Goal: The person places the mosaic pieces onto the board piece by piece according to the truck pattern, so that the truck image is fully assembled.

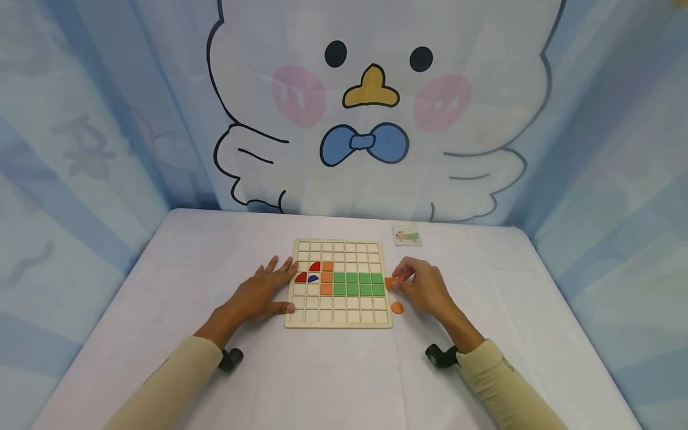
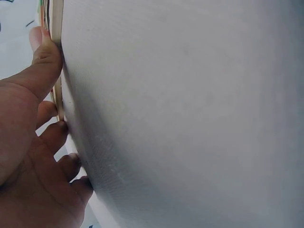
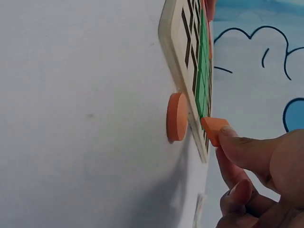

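A pale wooden grid board (image 1: 335, 312) lies flat on the table. Green square tiles (image 1: 352, 283) fill two rows at its right, beside a short column of orange squares (image 1: 326, 277). Further left sit two red quarter-round pieces (image 1: 315, 266) and a blue half-round one (image 1: 313, 279). My left hand (image 1: 262, 292) rests at the board's left edge, fingers spread, thumb near the lower corner. Thumb and finger of my right hand (image 1: 424, 288) pinch a small orange tile (image 3: 214, 129) at the right edge by the green row. Its exact shape is partly hidden.
An orange disc (image 1: 397, 307) lies on the table just right of the board, below my right hand. Behind, a small picture card (image 1: 407, 235) lies near the table's back edge. A printed curtain (image 1: 365, 179) hangs behind the white-covered table (image 1: 322, 382).
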`<action>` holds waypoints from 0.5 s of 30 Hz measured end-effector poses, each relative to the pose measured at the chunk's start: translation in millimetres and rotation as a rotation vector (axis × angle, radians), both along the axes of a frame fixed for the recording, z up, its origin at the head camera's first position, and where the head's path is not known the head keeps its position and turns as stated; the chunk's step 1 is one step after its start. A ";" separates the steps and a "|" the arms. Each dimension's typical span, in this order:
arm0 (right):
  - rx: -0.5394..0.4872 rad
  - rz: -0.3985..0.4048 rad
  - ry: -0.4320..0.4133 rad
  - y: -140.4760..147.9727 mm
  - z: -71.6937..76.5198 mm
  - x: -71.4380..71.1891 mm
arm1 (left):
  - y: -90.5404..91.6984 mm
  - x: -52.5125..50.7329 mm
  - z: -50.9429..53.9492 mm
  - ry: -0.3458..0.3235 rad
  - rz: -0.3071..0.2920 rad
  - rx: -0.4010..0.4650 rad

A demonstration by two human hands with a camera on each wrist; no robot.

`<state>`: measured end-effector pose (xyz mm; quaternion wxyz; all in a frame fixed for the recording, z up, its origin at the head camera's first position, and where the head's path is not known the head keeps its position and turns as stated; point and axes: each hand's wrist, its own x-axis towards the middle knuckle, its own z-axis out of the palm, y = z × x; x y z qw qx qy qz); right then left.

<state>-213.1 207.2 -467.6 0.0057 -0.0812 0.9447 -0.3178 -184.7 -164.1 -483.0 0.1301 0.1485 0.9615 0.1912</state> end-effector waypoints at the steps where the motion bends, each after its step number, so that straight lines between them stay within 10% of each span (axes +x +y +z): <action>1: -0.005 0.001 0.008 -1.6 0.4 -0.3 | 0.0 -0.1 0.4 0.001 0.000 -0.001; 15: -0.089 0.091 0.017 -43.7 7.6 2.8 | -0.5 -1.2 -2.0 0.005 -0.001 0.002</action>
